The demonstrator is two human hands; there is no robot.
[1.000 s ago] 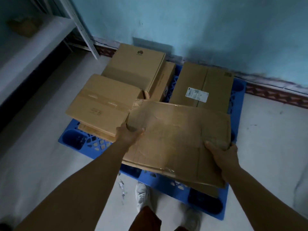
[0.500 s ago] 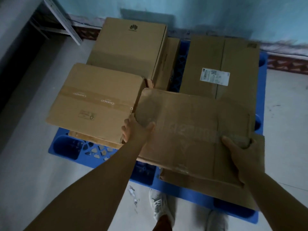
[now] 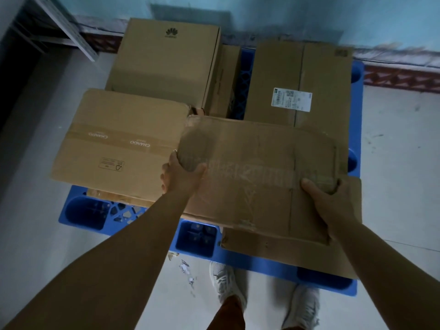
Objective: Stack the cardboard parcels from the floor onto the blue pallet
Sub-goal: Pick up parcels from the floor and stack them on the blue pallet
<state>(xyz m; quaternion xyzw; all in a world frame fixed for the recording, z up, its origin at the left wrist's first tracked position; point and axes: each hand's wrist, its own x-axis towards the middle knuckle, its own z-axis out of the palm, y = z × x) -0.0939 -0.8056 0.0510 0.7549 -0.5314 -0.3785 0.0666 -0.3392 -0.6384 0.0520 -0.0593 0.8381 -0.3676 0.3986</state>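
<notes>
Blue pallet on pale floor beneath turquoise wall.

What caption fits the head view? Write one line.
Both hands hold a worn parcel over the blue pallet, beside three parcels.

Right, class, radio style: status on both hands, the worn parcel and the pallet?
Left hand and right hand grip the worn parcel. It sits over a flat cardboard piece on the blue pallet. Taped parcel hard against its left edge.
</notes>
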